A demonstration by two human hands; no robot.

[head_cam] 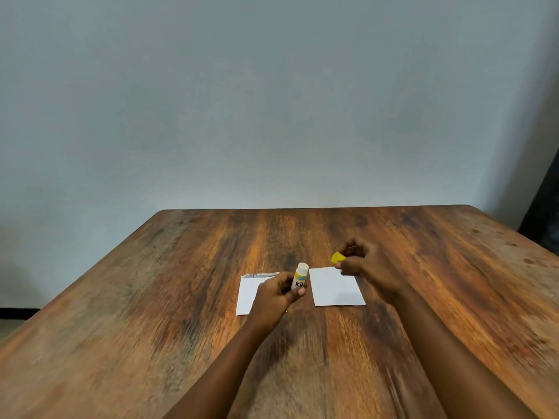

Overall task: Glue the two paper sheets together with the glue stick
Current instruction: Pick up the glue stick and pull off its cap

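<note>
Two small white paper sheets lie side by side on the wooden table (423,237). The left sheet (246,294) is partly covered by my left hand (273,296), which grips a white glue stick (300,276) upright with its cap off. The right sheet (334,287) lies flat with its far right corner under my right hand (367,264). My right hand pinches the yellow cap (337,257) between thumb and fingers, just above the sheet's far edge and apart from the glue stick.
A plain grey wall stands behind the table's far edge. A dark object (544,213) stands at the right beside the table. The floor (12,322) shows past the table's left edge.
</note>
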